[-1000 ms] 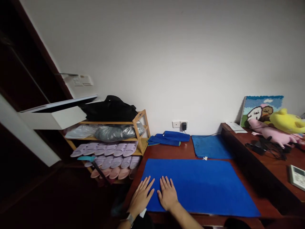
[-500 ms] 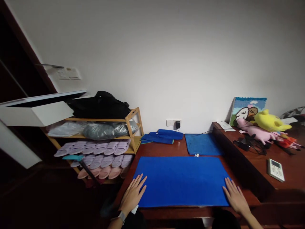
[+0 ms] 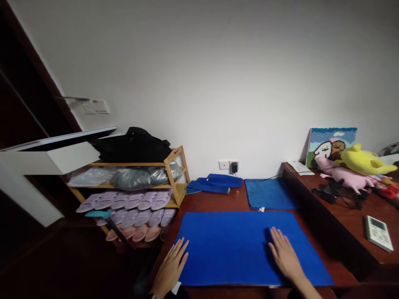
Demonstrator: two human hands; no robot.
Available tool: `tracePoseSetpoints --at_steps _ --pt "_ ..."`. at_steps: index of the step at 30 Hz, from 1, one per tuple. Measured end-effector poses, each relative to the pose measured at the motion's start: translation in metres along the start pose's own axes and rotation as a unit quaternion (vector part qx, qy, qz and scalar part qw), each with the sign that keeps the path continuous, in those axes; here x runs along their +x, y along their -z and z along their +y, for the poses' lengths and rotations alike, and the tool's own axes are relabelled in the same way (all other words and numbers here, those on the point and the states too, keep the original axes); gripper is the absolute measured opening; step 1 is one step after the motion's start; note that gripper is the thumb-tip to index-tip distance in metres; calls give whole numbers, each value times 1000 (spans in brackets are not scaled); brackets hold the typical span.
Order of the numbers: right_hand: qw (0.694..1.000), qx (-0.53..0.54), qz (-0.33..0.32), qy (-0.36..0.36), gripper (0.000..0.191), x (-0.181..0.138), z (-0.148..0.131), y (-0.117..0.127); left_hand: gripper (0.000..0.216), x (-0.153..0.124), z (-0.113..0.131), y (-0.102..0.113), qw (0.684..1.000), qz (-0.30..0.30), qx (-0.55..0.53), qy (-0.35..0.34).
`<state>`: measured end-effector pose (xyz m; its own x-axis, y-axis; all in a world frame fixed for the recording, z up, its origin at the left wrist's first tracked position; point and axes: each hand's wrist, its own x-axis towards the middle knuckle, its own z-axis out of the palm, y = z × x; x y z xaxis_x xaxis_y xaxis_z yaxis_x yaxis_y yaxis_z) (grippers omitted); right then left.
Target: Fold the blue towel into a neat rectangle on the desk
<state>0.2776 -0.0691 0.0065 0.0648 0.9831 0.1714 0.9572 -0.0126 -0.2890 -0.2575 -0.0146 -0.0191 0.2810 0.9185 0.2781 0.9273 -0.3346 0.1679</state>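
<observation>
A bright blue cloth [image 3: 224,249] lies spread flat on the reddish-brown table [image 3: 215,202] before me. My left hand [image 3: 171,265] rests at the cloth's left edge, fingers stretched out and holding nothing. Over the right part of the cloth is my right hand [image 3: 285,253], fingers extended, casting a shadow on the fabric. Behind the spread cloth sit a folded blue cloth [image 3: 271,193] with a white tag, and a loosely folded blue cloth bundle [image 3: 215,184] by the wall.
A wooden shoe rack [image 3: 176,178] with several slippers [image 3: 131,200] stands left, a black bag [image 3: 134,145] on top. On the raised right surface are a yellow plush toy [image 3: 363,160], a pink plush toy [image 3: 346,176], a white remote-like device [image 3: 378,232] and a black charger [image 3: 330,193].
My right hand has moved left from the cloth's right edge onto its surface. The cloth's lower right corner now reaches farther right. My left hand stays at the left edge; the view has shifted slightly.
</observation>
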Motion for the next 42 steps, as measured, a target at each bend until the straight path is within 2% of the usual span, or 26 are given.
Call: tracePoseSetpoints --at_steps 4,7,9,10,12,14,17,19,22,24,26,28,30,32,34,36,38,40,42 --pt "989 77 -71 107 70 40 -144 -9 52 -1 5 4 1000 -1 3 5" --pt "970 122 -118 175 70 61 -231 -33 53 -1 7 8 1000 2 11 4" --pt "961 137 -142 192 69 68 -266 -50 53 -2 8 10 1000 2 15 4" --pt "959 139 -152 194 69 70 -275 -57 53 -2 8 10 1000 1 15 4" --pt "960 134 -160 186 69 71 -275 -65 53 -3 9 11 1000 -4 11 5" --pt "967 119 -157 163 70 71 -252 -65 53 -3 9 12 1000 -7 3 9" --pt "983 85 -131 97 72 69 -180 -54 52 -2 9 12 1000 -8 -10 19" --pt "993 56 -98 31 74 63 -110 -44 51 -1 9 12 1000 -8 -16 25" --pt "996 18 -53 -71 79 48 10 -33 51 0 10 12 999 -8 -22 27" --pt "993 12 -36 -113 83 35 87 -30 50 0 10 11 999 -8 -21 24" --pt "991 26 -9 -130 80 22 150 -29 50 -1 9 10 1000 -7 -17 20" --pt "987 58 25 -146 82 13 192 -29 51 -1 7 10 1000 -13 -16 18" --pt "984 80 65 -143 86 9 207 -28 50 2 3 10 999 -23 -20 24" --pt "985 77 99 -120 87 14 193 -25 49 11 -1 12 999 -17 -24 37" --pt "989 60 104 -87 84 27 150 -19 48 29 -5 15 999 11 -22 47" --pt "995 45 74 -43 80 47 84 -13 48 54 -6 15 998 35 -14 44" --pt "998 45 27 18 78 70 7 -9 48 83 -7 12 998 40 0 38" --pt "995 61 -13 76 73 91 -69 -11 50 110 -8 3 998 36 17 43" --pt "988 80 -45 125 68 109 -127 -21 52 128 -10 -8 998 30 32 55"
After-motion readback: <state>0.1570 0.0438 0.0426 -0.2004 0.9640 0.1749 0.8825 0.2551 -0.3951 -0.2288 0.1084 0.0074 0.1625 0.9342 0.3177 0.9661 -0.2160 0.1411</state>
